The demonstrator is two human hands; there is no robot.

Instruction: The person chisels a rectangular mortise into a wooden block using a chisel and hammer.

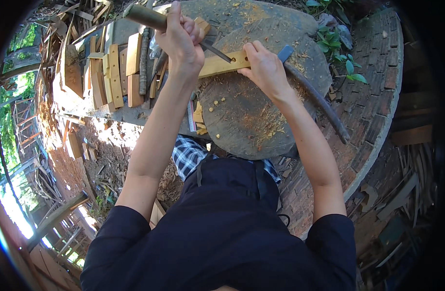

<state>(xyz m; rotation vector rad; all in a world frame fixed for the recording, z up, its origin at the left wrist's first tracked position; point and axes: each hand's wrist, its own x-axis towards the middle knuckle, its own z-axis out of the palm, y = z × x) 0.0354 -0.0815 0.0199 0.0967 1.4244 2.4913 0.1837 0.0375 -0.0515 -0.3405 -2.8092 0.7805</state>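
My left hand (pixel 182 41) is closed round a chisel (pixel 147 18) with a thick round wooden handle. Its thin metal shaft slants down to the right, and its tip meets a hole in a yellowish wooden bar (pixel 216 67). Another hole shows near the bar's right end, where my right hand (pixel 265 68) grips it. The bar lies on a round stump (pixel 232 109) strewn with wood chips; my left wrist hides its left end. Just right of my right hand, a hammer-like tool rests with its blue head (pixel 285 53) and long dark curved handle (pixel 319 99).
Several wooden blocks and drilled bars (pixel 114 72) stand in a row on the grey slab at left. Small yellow offcuts (pixel 198 114) and a ruler (pixel 191 115) lie by the stump's left edge. A curved brick ledge (pixel 377 97) runs along the right, with leafy plants (pixel 351 68) beside it.
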